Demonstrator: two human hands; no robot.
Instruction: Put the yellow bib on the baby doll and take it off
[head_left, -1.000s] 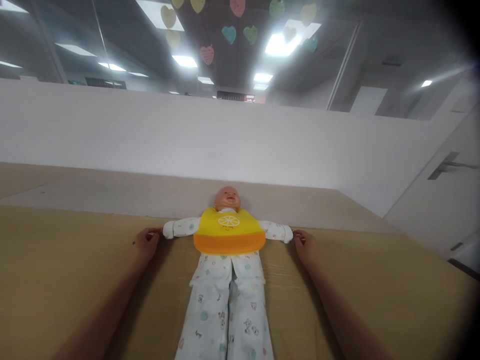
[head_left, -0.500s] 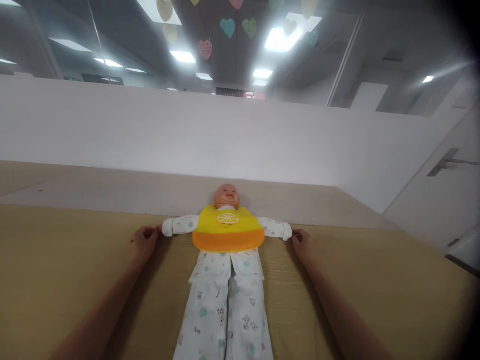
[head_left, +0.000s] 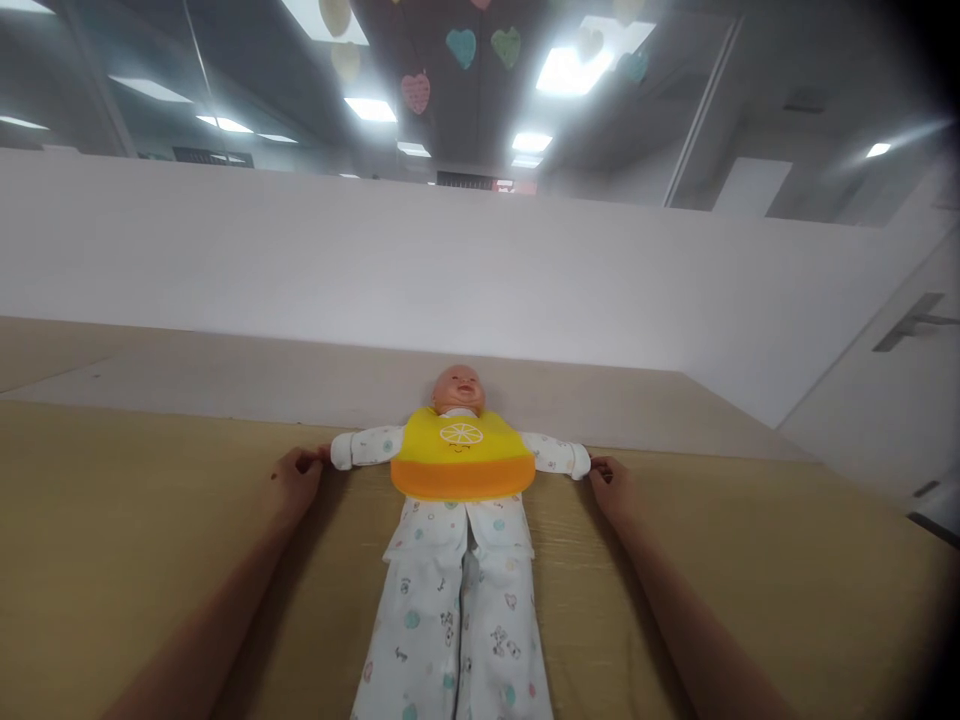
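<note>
A baby doll [head_left: 459, 390] lies on its back on the table, arms stretched out sideways. It wears a white printed top and trousers [head_left: 427, 620]. Over its chest lies a yellow bib [head_left: 463, 450] with an orange lower pocket and a white citrus-slice print. My left hand [head_left: 294, 484] pinches the doll's hand at the end of the sleeve on the left. At the opposite cuff, my right hand [head_left: 611, 488] closes its fingertips on the doll's other hand. The doll's hands are mostly hidden by my fingers and the cuffs.
The wooden tabletop [head_left: 135, 540] spreads out on both sides. Behind it run a pale strip and a low white wall [head_left: 375, 260] topped with glass. Paper hearts [head_left: 461, 48] are on the glass. A door with a metal handle [head_left: 911, 320] stands at the right.
The whole view has shifted slightly, so everything appears a little further right. Both hands keep their hold at the doll's cuffs, and the doll's pose looks the same.
</note>
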